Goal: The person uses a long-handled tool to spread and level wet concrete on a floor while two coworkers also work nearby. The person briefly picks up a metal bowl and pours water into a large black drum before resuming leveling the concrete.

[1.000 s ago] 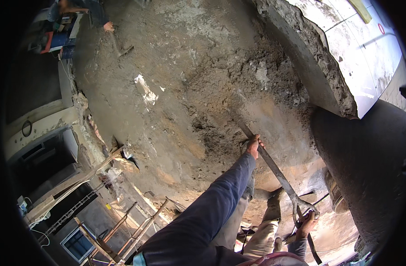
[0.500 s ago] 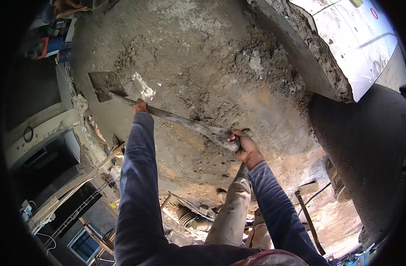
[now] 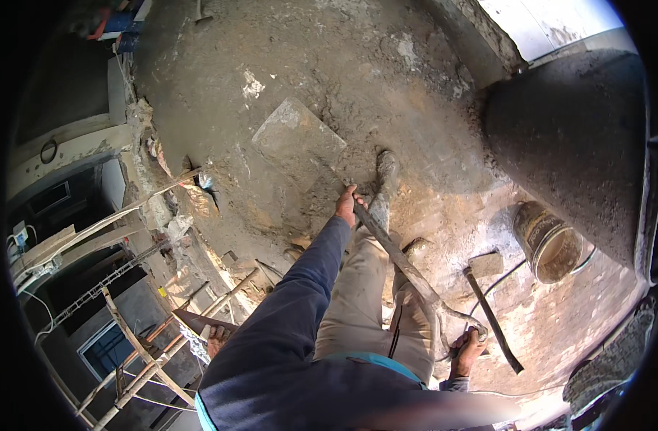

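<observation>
A long shovel, coated in grey mud, slants from the far middle to my right side. Its flat square blade (image 3: 289,129) rests on the wet grey-brown ground, partly covered with mud. My left hand (image 3: 350,205) is wrapped around the lower part of the wooden shaft (image 3: 393,251), near my boot (image 3: 387,172). At the forked handle end, beside my right leg, my right hand (image 3: 469,352) is closed on the grip. A second tool, a hoe (image 3: 491,305) with a dark handle, lies just right of that hand.
A muddy bucket (image 3: 562,251) lies tipped beside a large dark curved surface (image 3: 566,151) on the right. At lower left are wooden poles (image 3: 156,363) and another person's hand (image 3: 215,339) by a dark flat piece. A broken wall edge (image 3: 153,172) runs along the left.
The shovel blade has come back from the far left toward me. My right hand has drawn back to my right side, and my left hand is nearer my legs. The view has shifted.
</observation>
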Motion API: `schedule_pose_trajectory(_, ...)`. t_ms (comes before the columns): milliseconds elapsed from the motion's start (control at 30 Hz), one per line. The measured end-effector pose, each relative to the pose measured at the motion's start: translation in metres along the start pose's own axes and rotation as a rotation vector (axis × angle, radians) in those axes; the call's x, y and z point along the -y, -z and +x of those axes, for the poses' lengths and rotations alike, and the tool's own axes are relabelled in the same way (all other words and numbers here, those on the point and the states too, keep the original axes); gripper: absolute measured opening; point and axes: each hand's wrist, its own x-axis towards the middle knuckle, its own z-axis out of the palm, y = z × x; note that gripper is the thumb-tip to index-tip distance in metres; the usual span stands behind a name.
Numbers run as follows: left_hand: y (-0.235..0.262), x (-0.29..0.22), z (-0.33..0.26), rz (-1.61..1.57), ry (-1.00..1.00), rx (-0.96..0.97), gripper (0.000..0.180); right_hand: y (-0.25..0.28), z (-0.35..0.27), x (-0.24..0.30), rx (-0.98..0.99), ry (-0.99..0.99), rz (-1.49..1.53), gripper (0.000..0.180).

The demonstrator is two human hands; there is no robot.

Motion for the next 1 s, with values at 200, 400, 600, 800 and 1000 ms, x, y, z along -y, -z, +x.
schedule_pose_trajectory(200,-0.004,0.368,-0.049,0.195,0.483,0.069,0.024,0.256,-0.097,-0.026,-0.539,0.096,-0.109,0.022)
schedule_pose_trajectory(400,0.017,0.54,-0.076,0.356,0.751,0.028,0.022,0.32,-0.154,-0.039,-0.776,-0.067,-0.453,0.05)
schedule_pose_trajectory(600,0.033,0.445,0.072,0.29,0.619,0.028,0.031,0.206,-0.038,-0.103,-0.719,0.14,-0.306,0.022)
schedule_pose_trajectory(800,0.021,0.28,0.164,0.205,0.524,0.094,0.033,0.068,0.026,-0.136,-0.592,0.16,-0.217,0.029)
schedule_pose_trajectory(1000,-0.005,0.165,0.211,0.153,0.504,0.061,0.035,-0.01,0.052,-0.128,-0.381,0.214,-0.171,0.029)
